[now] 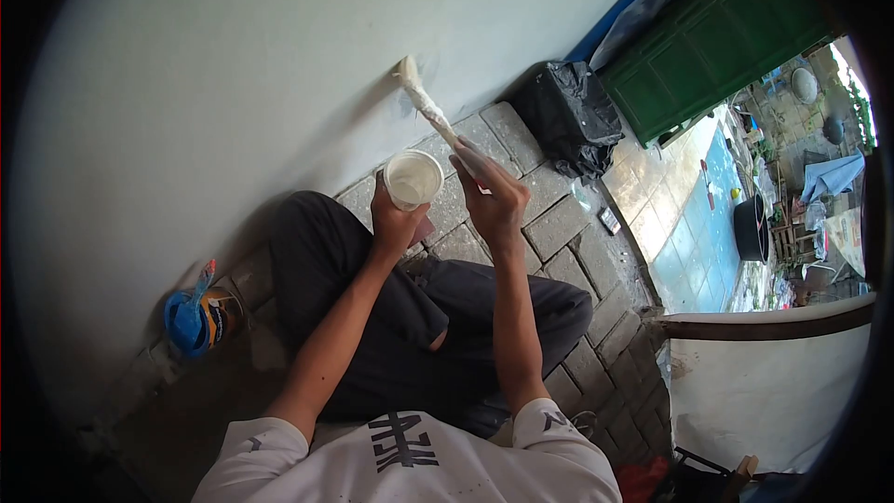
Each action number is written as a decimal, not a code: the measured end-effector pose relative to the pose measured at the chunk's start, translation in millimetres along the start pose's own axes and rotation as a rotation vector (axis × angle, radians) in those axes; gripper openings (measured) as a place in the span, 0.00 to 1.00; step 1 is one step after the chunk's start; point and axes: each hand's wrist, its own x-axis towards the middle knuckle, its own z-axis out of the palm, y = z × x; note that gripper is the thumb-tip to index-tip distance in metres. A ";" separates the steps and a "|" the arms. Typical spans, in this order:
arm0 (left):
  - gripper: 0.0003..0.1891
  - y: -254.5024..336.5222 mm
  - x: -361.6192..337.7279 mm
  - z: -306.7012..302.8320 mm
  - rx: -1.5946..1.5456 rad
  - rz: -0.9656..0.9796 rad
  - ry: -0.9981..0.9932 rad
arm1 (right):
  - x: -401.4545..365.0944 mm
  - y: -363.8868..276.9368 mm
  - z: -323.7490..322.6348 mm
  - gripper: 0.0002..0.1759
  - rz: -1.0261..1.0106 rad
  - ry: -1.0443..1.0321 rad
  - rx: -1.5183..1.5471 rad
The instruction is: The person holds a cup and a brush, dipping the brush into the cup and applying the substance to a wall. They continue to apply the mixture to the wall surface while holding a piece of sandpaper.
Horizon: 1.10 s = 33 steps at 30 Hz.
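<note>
My left hand [396, 219] is wrapped round a white cup [413, 179] held upright above my crossed legs, its open top facing me. A pale substance shows inside the cup. To its right, my right hand [494, 188] is closed on the handle of a paint brush [426, 107]. The brush is coated in white along its upper part, and its head touches or is very near the pale wall [233, 56]. Brush and cup are apart.
At the left, by the wall's foot, stands a blue and orange paint can [197, 321] with something blue across its top. A black plastic-wrapped object [570, 116] stands at the wall's right end, near a green panel [717, 47]. Grey paving [559, 224] lies around my legs.
</note>
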 end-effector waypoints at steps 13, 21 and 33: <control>0.33 -2.4 -1.2 -0.6 -0.100 -0.076 -0.009 | 5.5 38.8 -1.4 0.16 0.247 0.157 0.201; 0.29 -2.4 0.3 0.0 0.008 -0.036 -0.079 | -11.6 13.1 10.1 0.18 0.243 0.179 0.155; 0.30 -7.1 -0.6 2.9 -0.018 -0.013 -0.140 | 2.4 18.2 -13.6 0.16 0.368 0.033 0.374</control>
